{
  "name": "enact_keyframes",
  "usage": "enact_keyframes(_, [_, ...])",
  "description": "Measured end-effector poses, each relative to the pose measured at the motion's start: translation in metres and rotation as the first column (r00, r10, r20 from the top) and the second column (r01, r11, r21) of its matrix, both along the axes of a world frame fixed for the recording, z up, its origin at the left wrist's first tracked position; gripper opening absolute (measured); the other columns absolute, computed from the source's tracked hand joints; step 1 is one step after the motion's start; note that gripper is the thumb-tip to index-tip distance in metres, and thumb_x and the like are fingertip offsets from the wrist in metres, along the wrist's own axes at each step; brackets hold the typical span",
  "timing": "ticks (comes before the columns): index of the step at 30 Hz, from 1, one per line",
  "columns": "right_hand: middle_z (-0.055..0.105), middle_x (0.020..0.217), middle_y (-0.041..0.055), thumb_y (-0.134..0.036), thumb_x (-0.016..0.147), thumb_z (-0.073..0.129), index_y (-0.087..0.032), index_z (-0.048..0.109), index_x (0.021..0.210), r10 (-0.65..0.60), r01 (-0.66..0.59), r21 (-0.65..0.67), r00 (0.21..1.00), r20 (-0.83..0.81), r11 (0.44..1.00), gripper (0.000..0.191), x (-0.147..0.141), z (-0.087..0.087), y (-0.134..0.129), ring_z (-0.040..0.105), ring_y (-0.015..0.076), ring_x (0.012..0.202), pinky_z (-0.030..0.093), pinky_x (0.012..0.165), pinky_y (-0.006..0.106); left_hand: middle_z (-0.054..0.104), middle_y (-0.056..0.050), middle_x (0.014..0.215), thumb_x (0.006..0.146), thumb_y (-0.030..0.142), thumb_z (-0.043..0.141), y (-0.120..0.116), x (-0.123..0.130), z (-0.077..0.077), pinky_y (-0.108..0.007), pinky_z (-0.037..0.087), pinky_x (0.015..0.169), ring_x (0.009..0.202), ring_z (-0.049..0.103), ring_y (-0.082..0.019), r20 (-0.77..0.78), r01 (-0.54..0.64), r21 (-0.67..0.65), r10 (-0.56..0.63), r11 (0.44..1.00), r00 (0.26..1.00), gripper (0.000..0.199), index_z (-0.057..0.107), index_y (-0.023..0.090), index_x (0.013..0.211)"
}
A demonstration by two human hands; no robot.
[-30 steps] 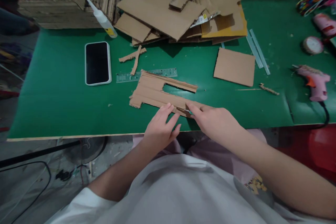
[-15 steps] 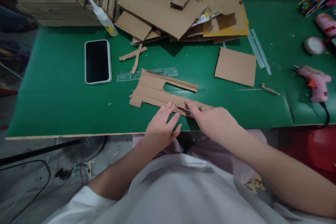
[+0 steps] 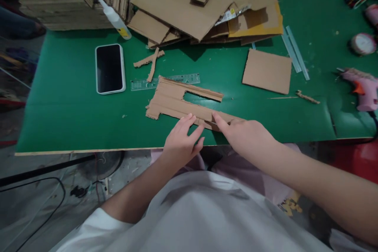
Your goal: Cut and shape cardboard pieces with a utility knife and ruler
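A cut piece of brown cardboard (image 3: 171, 98) with a long open slot lies on the green table near its front edge. My left hand (image 3: 183, 138) rests with fingers apart on the lower edge of this piece, pressing it down. My right hand (image 3: 245, 134) is closed, its index finger stretched along the cardboard. Under that finger shows the thin pale blade of what looks like a utility knife (image 3: 216, 123), its handle hidden in my palm. The blade lies at a slit along the lower strip.
Behind the piece lie a clear ruler (image 3: 177, 78), cardboard scraps (image 3: 152, 63) and a phone (image 3: 109, 69). A glue bottle (image 3: 113, 17) stands by stacked cardboard (image 3: 177, 4). To the right are a cardboard rectangle (image 3: 267, 71), glue sticks (image 3: 297, 53) and a pink glue gun (image 3: 364, 88).
My right hand has slid slightly to the right along the lower strip. My left hand and the cardboard piece stay almost still, while the view has shifted a little.
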State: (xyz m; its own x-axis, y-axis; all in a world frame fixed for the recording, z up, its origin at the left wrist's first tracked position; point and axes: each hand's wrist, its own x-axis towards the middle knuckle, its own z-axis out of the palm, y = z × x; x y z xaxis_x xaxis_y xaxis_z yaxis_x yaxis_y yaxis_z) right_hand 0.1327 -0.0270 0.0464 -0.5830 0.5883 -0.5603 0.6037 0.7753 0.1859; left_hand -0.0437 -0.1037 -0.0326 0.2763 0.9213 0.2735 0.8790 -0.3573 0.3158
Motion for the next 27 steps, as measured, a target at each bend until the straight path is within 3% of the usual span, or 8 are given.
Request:
enact_keyframes(9, [0.064,0.075,0.0088,-0.002,0.078,0.034,-0.017,0.010,0.148,-0.017,0.018,-0.010,0.993,0.117,1.000,0.075,0.037,0.003,-0.006,0.061,0.0166,0.053,0.027,0.040,0.023,0.056,-0.018,0.116,0.083,0.024,0.055,0.002,0.001,0.000,-0.047,0.046,0.097,0.118,0.052,-0.031,-0.016,-0.003,0.052,0.004,0.999,1.000,0.033,0.059,0.014,0.114])
enact_keyframes(15, [0.060,0.072,0.0052,-0.003,0.079,0.037,-0.020,0.011,0.148,-0.026,0.024,0.011,0.982,0.186,1.000,0.075,0.082,-0.002,-0.013,0.061,0.0169,0.053,0.021,0.040,0.024,0.057,-0.015,0.116,0.083,0.024,0.055,0.002,0.000,-0.003,-0.047,0.047,0.096,0.118,0.052,-0.030,-0.019,-0.003,0.062,0.005,0.998,1.000,0.034,0.058,0.018,0.116])
enact_keyframes(21, [0.056,0.066,0.0013,-0.003,0.079,0.038,-0.024,0.021,0.146,-0.003,-0.015,0.115,0.989,0.147,0.993,0.072,0.131,-0.011,-0.024,0.059,0.0154,0.049,0.016,0.041,0.024,0.056,-0.016,0.116,0.083,0.024,0.055,0.002,0.001,-0.006,-0.048,0.047,0.095,0.117,0.052,-0.031,-0.003,-0.013,0.075,0.013,0.997,1.000,0.033,0.058,0.016,0.115])
enact_keyframes(24, [0.056,0.064,0.0006,-0.002,0.079,0.038,-0.025,0.027,0.144,0.009,-0.027,0.157,0.993,0.116,0.987,0.070,0.141,-0.013,-0.028,0.057,0.0140,0.046,0.014,0.042,0.025,0.055,-0.015,0.117,0.084,0.024,0.055,0.002,0.000,-0.004,-0.048,0.046,0.096,0.119,0.051,-0.031,-0.002,-0.002,0.066,0.002,0.998,1.000,0.033,0.057,0.017,0.116])
enact_keyframes(27, [0.058,0.064,0.0013,-0.014,0.087,0.038,-0.026,0.033,0.142,0.024,-0.031,0.185,0.999,0.039,0.982,0.056,0.147,-0.015,-0.028,0.056,0.0140,0.046,0.012,0.044,0.026,0.053,-0.014,0.122,0.086,0.021,0.054,0.002,-0.004,0.001,-0.045,0.046,0.097,0.120,0.050,-0.028,0.095,-0.002,0.038,-0.002,0.999,0.996,0.030,0.057,0.018,0.115])
